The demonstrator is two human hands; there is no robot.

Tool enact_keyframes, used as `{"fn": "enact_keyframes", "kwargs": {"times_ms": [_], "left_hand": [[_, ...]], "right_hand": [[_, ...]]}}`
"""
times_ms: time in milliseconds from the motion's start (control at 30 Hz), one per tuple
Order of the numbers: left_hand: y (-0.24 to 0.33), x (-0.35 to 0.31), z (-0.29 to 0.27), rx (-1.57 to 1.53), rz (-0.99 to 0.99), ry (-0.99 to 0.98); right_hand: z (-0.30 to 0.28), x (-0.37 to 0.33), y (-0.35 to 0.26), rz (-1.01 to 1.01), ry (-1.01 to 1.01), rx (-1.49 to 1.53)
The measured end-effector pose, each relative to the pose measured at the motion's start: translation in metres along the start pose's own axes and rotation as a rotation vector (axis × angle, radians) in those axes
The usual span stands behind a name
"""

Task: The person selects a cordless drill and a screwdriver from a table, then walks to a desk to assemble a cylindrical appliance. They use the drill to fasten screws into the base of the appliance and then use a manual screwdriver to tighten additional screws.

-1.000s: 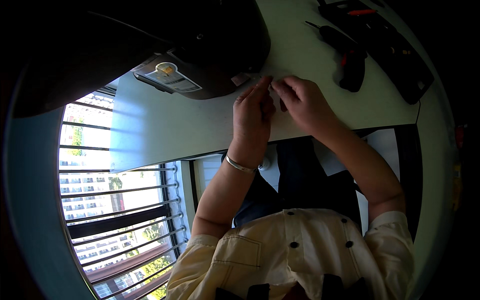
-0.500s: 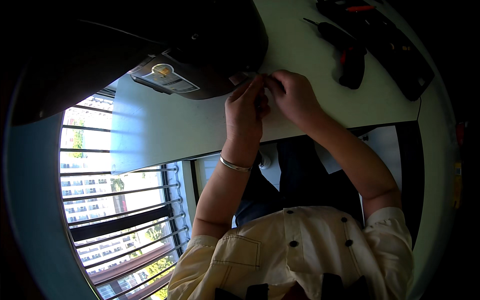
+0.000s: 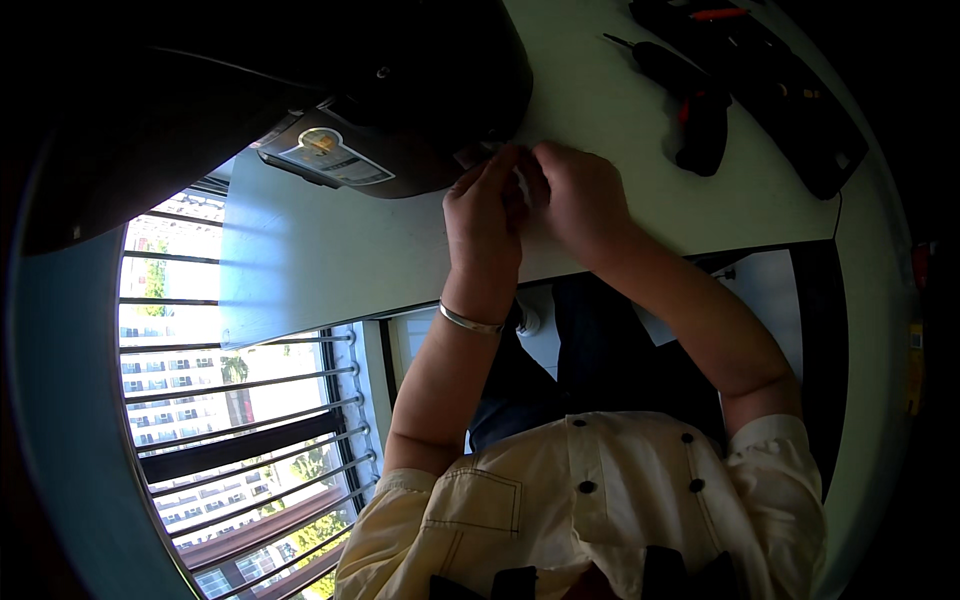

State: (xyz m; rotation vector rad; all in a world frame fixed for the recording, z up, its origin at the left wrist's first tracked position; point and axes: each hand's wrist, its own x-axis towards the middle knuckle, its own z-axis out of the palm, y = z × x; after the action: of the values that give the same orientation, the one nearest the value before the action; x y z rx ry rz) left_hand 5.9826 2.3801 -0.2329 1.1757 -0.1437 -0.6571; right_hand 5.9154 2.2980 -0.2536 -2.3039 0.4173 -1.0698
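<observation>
My left hand (image 3: 484, 210), with a silver bangle (image 3: 470, 318) on its wrist, is closed at the near right edge of a large black appliance (image 3: 440, 90). Its thumb and fingers pinch together, but what they hold is too dark and small to name. Beside it, almost touching, my right hand (image 3: 580, 195) has its fingers curled toward the left fingertips. That hand is slightly blurred, and its fingertips are partly hidden. On the appliance's front sits a label with a pale border (image 3: 335, 155).
A black and red power screwdriver (image 3: 690, 100) with a thin bit lies on the pale table (image 3: 610, 110) to the right. Beyond it is a long black case (image 3: 780, 100) with a red-orange item (image 3: 720, 14) on it. A barred window (image 3: 240, 400) stands at left.
The right hand has shifted slightly down and its fingertips have drawn a little apart from the left's. My left hand has moved slightly left. The head view has shifted a little.
</observation>
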Motion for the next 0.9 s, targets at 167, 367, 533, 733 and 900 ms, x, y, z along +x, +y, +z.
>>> {"fn": "enact_keyframes", "kwargs": {"times_ms": [167, 367, 533, 733, 900], "left_hand": [[0.0, 0.001, 0.003, -0.07, 0.012, 0.009], [-0.001, 0.002, 0.003, -0.07, -0.019, -0.003], [0.0, 0.0, 0.004, -0.046, 0.003, -0.004], [0.006, -0.004, 0.004, 0.024, 0.003, -0.006], [0.031, -0.014, -0.027, 0.845, 0.597, 0.076]], "right_hand": [[-0.004, 0.001, -0.001, 0.199, -0.095, 0.324], [-0.012, 0.007, 0.005, 0.635, -0.323, 0.728], [-0.005, 0.0, 0.001, 0.14, -0.053, 0.126], [-0.007, -0.003, -0.006, -0.172, 0.0, -0.25], [-0.005, -0.003, 0.001, -0.143, -0.033, -0.307]]}}
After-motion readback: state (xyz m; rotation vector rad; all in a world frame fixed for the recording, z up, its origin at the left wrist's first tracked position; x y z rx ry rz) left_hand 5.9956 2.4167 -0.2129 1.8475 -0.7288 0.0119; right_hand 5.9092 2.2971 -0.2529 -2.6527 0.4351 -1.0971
